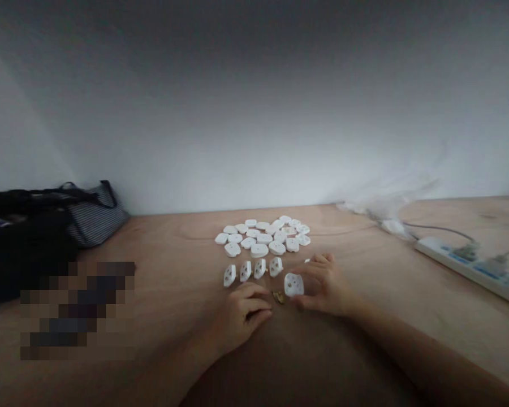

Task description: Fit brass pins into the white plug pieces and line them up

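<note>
My right hand (322, 285) holds a white plastic plug or socket shell (294, 285) between thumb and fingers, its holed face toward me. Just left of that shell, small brass-coloured metal pieces (279, 297) lie on the table. My left hand (246, 310) rests beside them, fingers loosely bent and apart, with nothing seen in it. Beyond my hands, several similar white shells stand on edge in a row (245, 271), metal showing in their holes. Farther back lies a cluster of white shells (259, 250). Another small white piece (307, 260) is partly hidden behind my right fingers.
The wooden table (169, 271) meets a pale wall. A white power strip (470, 265) with plugs and cables lies at the right, near crumpled clear plastic (392, 217). Dark and striped bags (95, 215) stand at the left, behind a pixelated patch.
</note>
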Demonstrator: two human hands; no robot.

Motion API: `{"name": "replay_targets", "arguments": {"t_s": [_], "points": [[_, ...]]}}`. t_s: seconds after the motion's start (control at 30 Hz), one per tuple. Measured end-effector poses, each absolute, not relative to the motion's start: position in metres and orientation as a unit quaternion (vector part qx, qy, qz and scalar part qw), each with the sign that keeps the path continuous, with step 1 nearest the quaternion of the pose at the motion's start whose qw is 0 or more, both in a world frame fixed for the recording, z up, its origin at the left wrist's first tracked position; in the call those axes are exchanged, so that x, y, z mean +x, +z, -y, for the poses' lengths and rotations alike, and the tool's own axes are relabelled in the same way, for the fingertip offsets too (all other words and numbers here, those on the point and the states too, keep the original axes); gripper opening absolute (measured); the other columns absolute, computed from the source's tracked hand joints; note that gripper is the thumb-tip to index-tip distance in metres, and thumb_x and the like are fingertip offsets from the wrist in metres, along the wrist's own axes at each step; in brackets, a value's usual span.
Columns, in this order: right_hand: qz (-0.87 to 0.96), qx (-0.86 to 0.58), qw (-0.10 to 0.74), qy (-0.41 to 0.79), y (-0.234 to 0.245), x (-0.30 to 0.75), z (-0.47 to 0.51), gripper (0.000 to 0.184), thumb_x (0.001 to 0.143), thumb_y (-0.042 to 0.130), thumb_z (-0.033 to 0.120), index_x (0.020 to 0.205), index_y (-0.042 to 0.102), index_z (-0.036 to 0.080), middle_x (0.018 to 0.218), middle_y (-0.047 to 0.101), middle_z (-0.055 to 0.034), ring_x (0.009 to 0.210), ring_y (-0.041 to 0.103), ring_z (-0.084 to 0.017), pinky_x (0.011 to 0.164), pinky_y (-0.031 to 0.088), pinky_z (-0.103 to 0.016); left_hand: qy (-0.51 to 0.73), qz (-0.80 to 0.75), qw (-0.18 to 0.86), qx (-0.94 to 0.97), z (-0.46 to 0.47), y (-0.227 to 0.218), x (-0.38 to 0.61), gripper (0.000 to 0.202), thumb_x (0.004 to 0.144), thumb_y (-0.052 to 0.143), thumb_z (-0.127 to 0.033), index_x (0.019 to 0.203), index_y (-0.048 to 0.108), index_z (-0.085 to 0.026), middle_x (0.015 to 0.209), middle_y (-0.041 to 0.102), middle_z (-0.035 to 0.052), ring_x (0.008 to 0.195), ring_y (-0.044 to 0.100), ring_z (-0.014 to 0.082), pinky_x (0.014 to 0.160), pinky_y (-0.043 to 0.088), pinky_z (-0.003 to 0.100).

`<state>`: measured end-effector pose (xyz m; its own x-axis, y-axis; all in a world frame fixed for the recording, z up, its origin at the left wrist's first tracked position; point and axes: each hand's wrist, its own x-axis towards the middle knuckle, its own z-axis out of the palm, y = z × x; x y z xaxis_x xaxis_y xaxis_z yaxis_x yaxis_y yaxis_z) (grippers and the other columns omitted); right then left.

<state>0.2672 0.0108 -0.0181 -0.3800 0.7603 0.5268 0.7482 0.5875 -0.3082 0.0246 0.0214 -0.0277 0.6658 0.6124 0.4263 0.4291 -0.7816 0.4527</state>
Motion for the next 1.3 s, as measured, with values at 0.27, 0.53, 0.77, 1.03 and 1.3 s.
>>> {"name": "replay_targets", "arguments": {"t_s": [0.27, 0.53, 0.77, 1.03, 1.3], "points": [[0.844, -0.443, 0.302, 0.03, -0.014, 0.26, -0.005, 0.04, 0.062, 0.07, 0.04, 0.099, 0.066, 0.025, 0.089, 0.068, -0.0042, 0.083, 0.054, -0.023, 0.075, 0.029, -0.036, 0.27, -0.343, 0.18, 0.882, -0.024, -0.026, 0.023, 0.012, 0.081, 0.06, -0.021, 0.083, 0.071, -0.019, 0.088, 0.061, 0.0049, 0.081, 0.06, 0.0175, 0.074, 0.048, 0.029], [0.852, -0.412, 0.319, 0.042, -0.017, 0.257, -0.004, 0.039, 0.062, 0.07, 0.039, 0.099, 0.065, 0.026, 0.094, 0.07, -0.0029, 0.084, 0.055, -0.024, 0.08, 0.029, -0.04, 0.299, -0.368, 0.181, 0.861, -0.019, -0.021, 0.026, 0.012, 0.088, 0.047, -0.02, 0.082, 0.057, -0.016, 0.076, 0.061, 0.0012, 0.07, 0.057, 0.0148, 0.065, 0.045, 0.025], [0.858, -0.393, 0.322, 0.075, -0.017, 0.249, 0.0, 0.042, 0.06, 0.072, 0.041, 0.099, 0.065, 0.026, 0.093, 0.069, -0.0019, 0.083, 0.055, -0.023, 0.08, 0.03, -0.04, 0.422, -0.33, 0.179, 0.825, -0.016, -0.024, 0.029, 0.006, 0.084, 0.053, -0.016, 0.081, 0.058, -0.017, 0.078, 0.065, 0.0029, 0.072, 0.061, 0.0146, 0.068, 0.049, 0.025], [0.844, -0.397, 0.351, 0.087, -0.02, 0.242, 0.004, 0.053, 0.055, 0.075, 0.037, 0.105, 0.061, 0.024, 0.095, 0.066, -0.0045, 0.086, 0.055, -0.024, 0.08, 0.033, -0.04, 0.457, -0.235, 0.14, 0.846, -0.015, -0.02, 0.03, 0.01, 0.08, 0.058, -0.009, 0.083, 0.064, -0.017, 0.083, 0.069, 0.0052, 0.078, 0.065, 0.0154, 0.072, 0.053, 0.025], [0.85, -0.387, 0.345, 0.091, -0.02, 0.241, 0.004, 0.053, 0.055, 0.075, 0.039, 0.104, 0.061, 0.024, 0.093, 0.065, -0.0046, 0.087, 0.054, -0.024, 0.08, 0.034, -0.039, 0.438, -0.194, 0.109, 0.871, -0.015, -0.017, 0.031, 0.012, 0.082, 0.057, -0.011, 0.086, 0.067, -0.017, 0.082, 0.071, 0.0059, 0.076, 0.066, 0.0158, 0.07, 0.054, 0.026]]}}
